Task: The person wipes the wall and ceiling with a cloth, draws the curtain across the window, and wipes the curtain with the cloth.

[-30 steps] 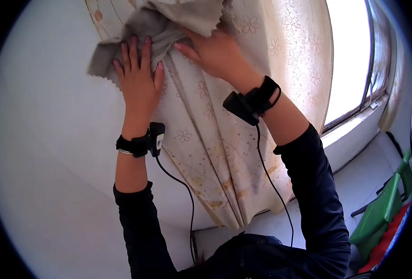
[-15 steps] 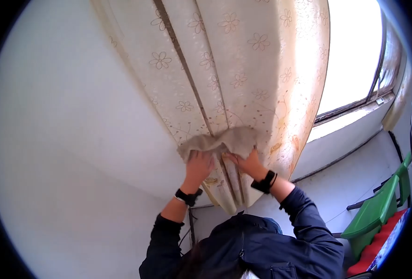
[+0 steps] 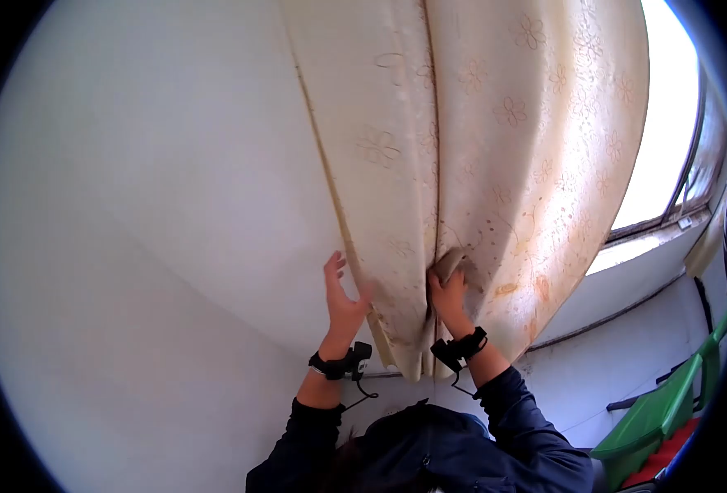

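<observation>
A long cream curtain (image 3: pixel 478 164) with a flower pattern hangs in front of me, its lower part drawn into folds. My right hand (image 3: pixel 452 304) is closed around a bunched piece of greyish-beige cloth (image 3: pixel 449 261) at the curtain's middle fold. Whether that cloth is part of the curtain or separate, I cannot tell. Beside the curtain's left edge is my left hand (image 3: pixel 345 304), fingers spread and holding nothing, the thumb side close to the fabric. Both wrists wear black straps with small devices.
A white wall (image 3: pixel 150 205) fills the left side. At the right are a bright window (image 3: pixel 667 123) with its sill (image 3: pixel 639 255), and a green chair (image 3: pixel 655 411) with red fabric (image 3: pixel 663 456) below it. Brown stains mark the curtain's lower right.
My left hand has let go of the greyish cloth and opened at the curtain's left edge. The cloth, earlier spread across between both hands, is now bunched in my right hand.
</observation>
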`<state>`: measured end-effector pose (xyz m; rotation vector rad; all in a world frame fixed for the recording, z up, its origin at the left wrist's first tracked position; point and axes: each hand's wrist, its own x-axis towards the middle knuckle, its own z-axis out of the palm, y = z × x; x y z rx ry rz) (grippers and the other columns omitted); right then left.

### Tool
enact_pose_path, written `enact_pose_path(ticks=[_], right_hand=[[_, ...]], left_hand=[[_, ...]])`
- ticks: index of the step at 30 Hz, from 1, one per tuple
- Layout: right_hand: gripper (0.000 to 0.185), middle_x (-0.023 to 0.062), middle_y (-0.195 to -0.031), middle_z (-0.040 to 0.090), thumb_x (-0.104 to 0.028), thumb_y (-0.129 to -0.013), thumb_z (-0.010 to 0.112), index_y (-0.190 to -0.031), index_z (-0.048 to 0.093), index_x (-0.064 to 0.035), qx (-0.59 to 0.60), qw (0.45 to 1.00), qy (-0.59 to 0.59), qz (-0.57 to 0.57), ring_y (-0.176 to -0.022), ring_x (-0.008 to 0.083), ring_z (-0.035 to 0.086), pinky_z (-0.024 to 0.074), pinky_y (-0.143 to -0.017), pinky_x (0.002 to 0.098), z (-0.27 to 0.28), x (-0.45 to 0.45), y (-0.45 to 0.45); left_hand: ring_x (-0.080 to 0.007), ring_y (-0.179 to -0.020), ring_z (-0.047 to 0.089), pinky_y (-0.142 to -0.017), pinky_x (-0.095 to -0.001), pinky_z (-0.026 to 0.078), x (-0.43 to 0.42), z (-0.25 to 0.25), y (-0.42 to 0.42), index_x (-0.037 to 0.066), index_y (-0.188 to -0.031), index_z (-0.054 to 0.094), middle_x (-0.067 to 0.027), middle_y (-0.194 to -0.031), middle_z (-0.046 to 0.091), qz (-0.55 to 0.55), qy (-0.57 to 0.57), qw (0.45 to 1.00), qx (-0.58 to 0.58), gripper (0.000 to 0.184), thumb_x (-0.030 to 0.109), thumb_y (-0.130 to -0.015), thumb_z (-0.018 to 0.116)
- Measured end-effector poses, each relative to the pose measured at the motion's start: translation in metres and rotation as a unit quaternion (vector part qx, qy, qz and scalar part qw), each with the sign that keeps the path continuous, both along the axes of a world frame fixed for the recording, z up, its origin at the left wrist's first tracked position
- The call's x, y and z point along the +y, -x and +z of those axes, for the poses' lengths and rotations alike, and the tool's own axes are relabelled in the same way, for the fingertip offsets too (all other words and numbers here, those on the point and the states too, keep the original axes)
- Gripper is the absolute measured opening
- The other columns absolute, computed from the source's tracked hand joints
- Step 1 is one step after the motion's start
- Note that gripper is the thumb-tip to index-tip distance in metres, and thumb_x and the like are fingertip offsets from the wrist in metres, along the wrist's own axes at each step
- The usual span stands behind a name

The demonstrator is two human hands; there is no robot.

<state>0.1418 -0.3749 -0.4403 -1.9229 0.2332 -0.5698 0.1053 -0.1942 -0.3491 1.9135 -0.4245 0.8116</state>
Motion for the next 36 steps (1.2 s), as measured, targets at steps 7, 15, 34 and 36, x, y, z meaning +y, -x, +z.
enact_pose_path(ticks=[7, 15, 34, 36], right_hand=[[0.039, 0.0197, -0.109, 0.048, -0.015, -0.076, 0.054, -0.111, 0.043, -0.0001, -0.201, 0.946, -0.106, 0.233, -0.099, 0.0329, 0.048, 0.038, -0.081, 0.0362, -0.068, 0.044, 0.024], [0.035, 0.0221, -0.105, 0.049, -0.017, -0.081, 0.048, -0.111, 0.045, 0.0011, -0.239, 0.93, 0.121, 0.251, -0.093, 0.0376, 0.048, 0.0379, -0.079, 0.04, 0.013, 0.044, 0.082], [0.026, 0.0264, -0.102, 0.046, -0.014, -0.082, 0.048, -0.101, 0.048, 0.0046, -0.15, 0.943, 0.063, 0.289, -0.098, 0.0428, 0.04, 0.0329, -0.085, 0.0409, 0.042, 0.104, 0.083], [0.022, 0.0253, -0.086, 0.05, -0.014, -0.082, 0.047, -0.095, 0.05, 0.0043, -0.176, 0.95, 0.064, 0.248, -0.088, 0.0418, 0.043, 0.0294, -0.086, 0.0441, 0.049, 0.104, 0.09]], left_hand=[[-0.0284, -0.096, 0.051, -0.079, -0.0327, 0.041, -0.05, -0.022, 0.013, -0.002, -0.12, 0.032, -0.0167, -0.111, 0.048, -0.212, 0.079, 0.973, 0.044, 0.063, 0.024, -0.073, 0.064], [-0.0271, -0.055, 0.055, -0.05, -0.034, 0.041, -0.007, -0.023, 0.023, -0.002, -0.08, 0.054, -0.0162, -0.064, 0.055, -0.002, 0.016, 0.998, 0.058, 0.018, 0.015, -0.083, 0.049], [-0.0237, -0.067, 0.052, -0.065, -0.0343, 0.043, 0.358, 0.065, 0.129, -0.011, -0.088, 0.054, -0.0181, -0.079, 0.059, 0.494, 0.142, 0.841, -0.167, 0.043, 0.029, -0.09, 0.04], [-0.0265, -0.062, 0.05, -0.061, -0.0353, 0.041, 0.357, 0.061, 0.122, -0.01, -0.083, 0.054, -0.0211, -0.073, 0.057, 0.527, 0.074, 0.83, -0.164, 0.04, 0.027, -0.089, 0.042]])
